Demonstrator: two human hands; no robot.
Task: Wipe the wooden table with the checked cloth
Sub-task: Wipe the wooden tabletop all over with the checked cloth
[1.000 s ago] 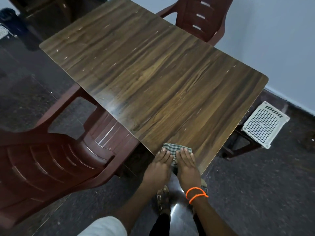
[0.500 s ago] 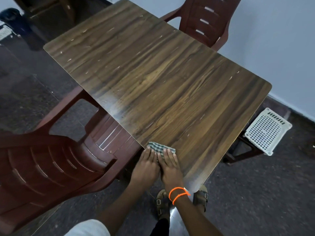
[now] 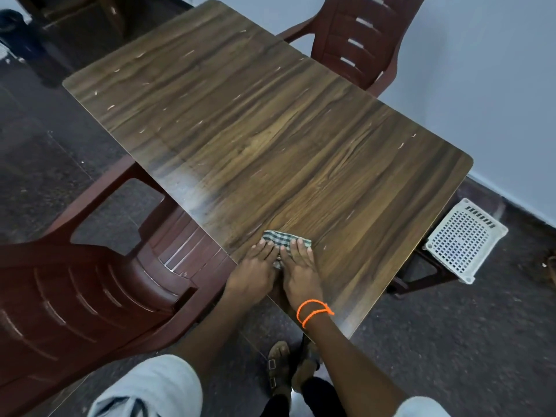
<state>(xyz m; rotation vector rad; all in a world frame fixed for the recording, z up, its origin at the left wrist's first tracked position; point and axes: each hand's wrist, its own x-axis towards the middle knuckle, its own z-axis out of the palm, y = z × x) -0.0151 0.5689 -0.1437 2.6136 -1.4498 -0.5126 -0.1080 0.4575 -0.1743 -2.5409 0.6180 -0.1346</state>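
Both hands lie flat, side by side, on the checked cloth (image 3: 285, 239): the left hand (image 3: 255, 269) and the right hand (image 3: 301, 270) press it with straight fingers close together. Compared with half a second ago, the cloth and hands are further in from the near edge of the wooden table (image 3: 270, 130), toward 12 o'clock. Orange threads (image 3: 314, 311) circle the right wrist. At 3 o'clock a white basket (image 3: 466, 239) stands on the floor.

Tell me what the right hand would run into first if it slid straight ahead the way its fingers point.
Nothing, as far as the picture shows: the right hand on the checked cloth points across bare wooden table; depth past the far edge is unclear.
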